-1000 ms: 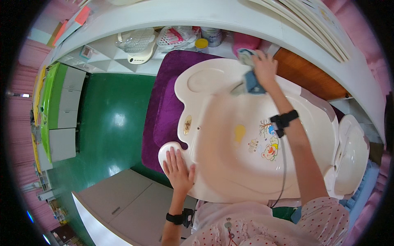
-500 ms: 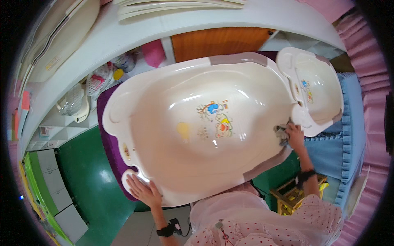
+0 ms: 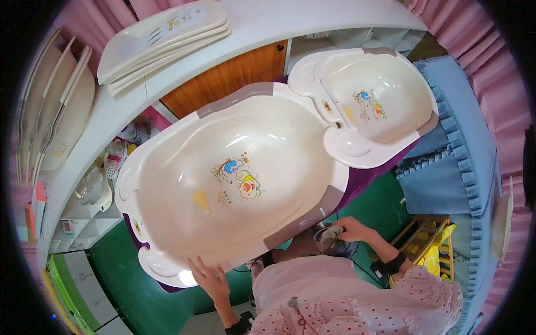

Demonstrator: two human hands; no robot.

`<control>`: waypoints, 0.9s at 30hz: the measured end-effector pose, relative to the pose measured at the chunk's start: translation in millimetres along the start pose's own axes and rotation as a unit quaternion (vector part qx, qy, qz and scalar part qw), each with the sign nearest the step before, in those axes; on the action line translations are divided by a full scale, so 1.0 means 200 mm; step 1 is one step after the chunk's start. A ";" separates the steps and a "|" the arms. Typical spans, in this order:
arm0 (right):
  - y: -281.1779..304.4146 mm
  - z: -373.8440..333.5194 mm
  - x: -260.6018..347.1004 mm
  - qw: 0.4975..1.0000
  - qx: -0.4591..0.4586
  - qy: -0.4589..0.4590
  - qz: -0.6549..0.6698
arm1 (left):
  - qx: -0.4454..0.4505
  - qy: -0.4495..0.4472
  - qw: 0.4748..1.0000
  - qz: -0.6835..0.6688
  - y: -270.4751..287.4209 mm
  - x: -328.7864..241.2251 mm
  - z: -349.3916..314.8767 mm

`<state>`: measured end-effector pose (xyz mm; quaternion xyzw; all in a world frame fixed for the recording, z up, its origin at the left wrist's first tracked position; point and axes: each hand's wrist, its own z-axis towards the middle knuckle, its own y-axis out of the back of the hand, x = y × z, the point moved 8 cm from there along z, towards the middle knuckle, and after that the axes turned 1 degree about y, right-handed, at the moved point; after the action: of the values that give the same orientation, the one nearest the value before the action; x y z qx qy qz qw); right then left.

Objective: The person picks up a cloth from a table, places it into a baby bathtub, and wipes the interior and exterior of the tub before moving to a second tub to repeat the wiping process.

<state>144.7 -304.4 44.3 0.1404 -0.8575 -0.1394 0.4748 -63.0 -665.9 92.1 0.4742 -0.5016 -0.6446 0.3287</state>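
A big cream baby bathtub [image 3: 184, 229] with a cartoon picture on its bottom lies in front of me. A second cream baby bathtub [image 3: 399, 125] stands beyond its right end, and its near rim overlaps the first. My left hand [image 3: 211, 281], fingers spread, is at the near left rim of the big tub; whether it touches the rim I cannot tell. Off the tub's near right side, close to my body, my right hand [image 3: 353, 230] pinches a crumpled grey cloth [image 3: 328, 239].
A purple cover [image 3: 360, 181] shows under the tubs. Behind them, a curved white counter [image 3: 245, 42] bears stacked cream boards [image 3: 167, 42] and several upright tubs [image 3: 72, 120]. Blue frilled fabric [image 3: 432, 184] is at the right, near a wooden rack [image 3: 416, 240]. Green floor [image 3: 120, 262] lies left.
My right hand has left the big tub's right end and come back toward my body with the cloth. My left hand has shifted off the corner of the rim. The view has turned.
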 end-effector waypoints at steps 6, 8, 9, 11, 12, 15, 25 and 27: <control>0.79 -0.49 -0.65 0.815 -0.385 -0.075 0.427 | 0.029 0.047 0.989 0.140 -0.26 -0.24 -0.19; 0.90 -0.61 -0.94 0.751 -0.445 -0.193 0.449 | -0.002 0.052 0.993 0.109 -0.26 -0.35 -0.23; 0.92 -0.62 -1.08 0.725 -0.435 -0.179 0.504 | -0.018 0.045 0.994 0.099 -0.28 -0.40 -0.25; 0.92 -0.63 -1.46 0.672 -0.430 -0.177 0.577 | -0.037 0.038 0.995 0.082 -0.34 -0.51 -0.26; 0.89 -0.63 -1.56 0.615 -0.415 -0.175 0.647 | -0.057 0.042 0.995 0.066 -0.34 -0.54 -0.27; 0.99 -0.65 -1.29 0.617 -0.428 -0.130 0.648 | -0.060 0.069 0.994 0.063 -0.33 -0.55 -0.34; 1.19 -0.72 -1.47 0.673 -0.461 -0.087 0.572 | 0.076 0.054 0.995 -0.021 -0.28 -0.88 -0.18; 1.20 -0.79 -1.50 0.654 -0.467 -0.083 0.590 | 0.145 0.010 0.988 -0.042 -0.32 -1.00 -0.16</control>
<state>406.3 11.6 -19.6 -0.6472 -0.6177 -0.2229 0.3871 36.9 -479.1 85.3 0.5441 -0.5661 -0.5734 0.2339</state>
